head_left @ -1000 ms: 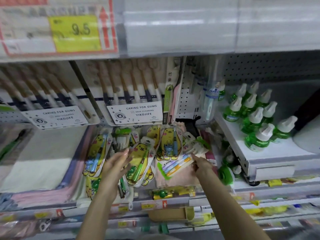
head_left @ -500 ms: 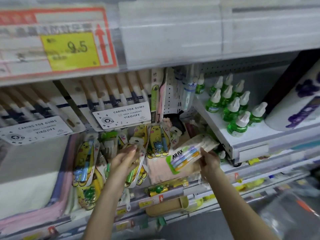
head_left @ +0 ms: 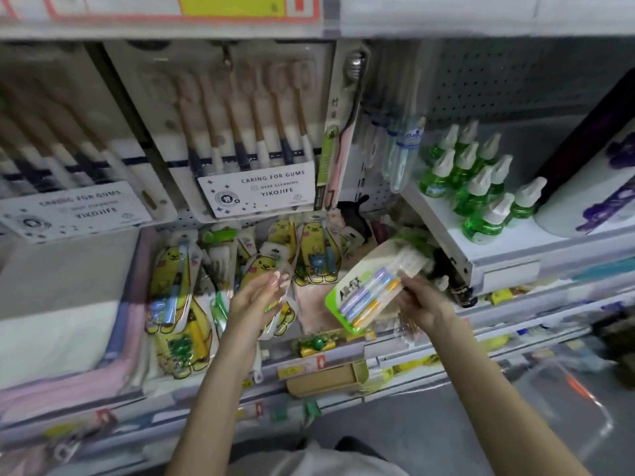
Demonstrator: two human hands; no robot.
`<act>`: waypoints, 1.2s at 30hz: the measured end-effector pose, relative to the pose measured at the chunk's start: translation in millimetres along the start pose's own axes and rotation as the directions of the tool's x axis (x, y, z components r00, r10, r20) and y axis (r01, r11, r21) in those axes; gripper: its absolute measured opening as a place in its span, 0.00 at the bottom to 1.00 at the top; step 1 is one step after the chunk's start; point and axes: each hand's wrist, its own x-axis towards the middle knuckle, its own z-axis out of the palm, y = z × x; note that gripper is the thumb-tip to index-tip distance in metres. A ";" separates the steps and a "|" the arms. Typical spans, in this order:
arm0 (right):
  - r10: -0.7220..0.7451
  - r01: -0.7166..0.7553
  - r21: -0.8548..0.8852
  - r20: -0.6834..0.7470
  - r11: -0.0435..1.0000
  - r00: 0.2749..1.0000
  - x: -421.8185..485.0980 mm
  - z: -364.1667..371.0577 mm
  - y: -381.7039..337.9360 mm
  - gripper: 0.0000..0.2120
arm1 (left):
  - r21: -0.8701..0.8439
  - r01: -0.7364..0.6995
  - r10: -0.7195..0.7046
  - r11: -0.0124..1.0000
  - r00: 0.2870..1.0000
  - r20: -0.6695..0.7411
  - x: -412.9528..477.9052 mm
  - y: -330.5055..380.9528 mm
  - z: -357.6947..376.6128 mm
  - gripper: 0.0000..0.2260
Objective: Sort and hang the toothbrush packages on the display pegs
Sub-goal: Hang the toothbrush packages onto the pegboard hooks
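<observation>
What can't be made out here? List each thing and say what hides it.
Head view:
- Yellow price tag: cut off by the top edge, so no number shows.
- Pack in the right hand: its hang hole is lost in blur.
- Yellow package: lower part covered by the left hand.
- Shelf labels: too blurred to read.
- Dark thing: blurred and cut by the right edge.

Left hand open, fingers straight, right hand fingers pinching toothbrush package

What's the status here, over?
Right hand grips green-edged toothbrush pack, not yet hung. Left hand flat at heaped yellow cartoon packs. No obstruction seen.
</observation>
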 end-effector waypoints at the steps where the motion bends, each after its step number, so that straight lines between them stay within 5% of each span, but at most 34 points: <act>1: 0.015 -0.013 -0.028 0.058 1.000 0.998 -3.6 6.6 6.8 0.16 | 0.009 0.012 -0.012 1.000 1.000 -0.018 1.5 -2.2 0.8 0.09; 3: 0.031 -0.015 -0.098 0.162 0.995 0.986 -14.3 22.0 19.3 0.07 | 0.025 0.049 -0.048 0.998 0.998 -0.033 2.4 -5.9 -0.2 0.11; 7: 0.077 -0.008 -0.212 0.321 0.977 0.944 -38.9 52.9 30.8 0.03 | 0.064 0.186 -0.187 0.980 0.982 0.018 -3.8 -11.9 -7.2 0.09; 9: 0.113 0.011 -0.312 0.376 0.950 0.920 -40.4 60.4 34.3 0.14 | 0.077 0.261 -0.266 0.962 0.960 0.081 -9.0 -15.3 -11.4 0.15; 12: 0.123 0.059 -0.414 0.400 0.908 0.908 -46.4 70.6 38.7 0.11 | 0.125 0.326 -0.342 0.937 0.929 0.145 -17.4 -21.3 -17.5 0.24; 26: 0.105 0.123 -0.411 0.489 0.903 0.866 -62.0 81.6 51.4 0.08 | 0.236 0.330 -0.379 0.914 0.904 0.200 -42.5 -47.6 -19.1 0.11; 32: -0.240 0.494 -0.586 0.458 0.643 0.856 -44.4 51.4 26.3 0.08 | 0.267 0.258 -0.312 0.929 0.932 0.185 -43.3 -51.8 -32.6 0.09; 36: -0.299 0.501 -0.589 0.412 0.633 0.861 -33.4 0.0 10.6 0.09 | 0.219 0.282 -0.321 0.934 0.932 0.169 -46.6 -62.1 -39.3 0.12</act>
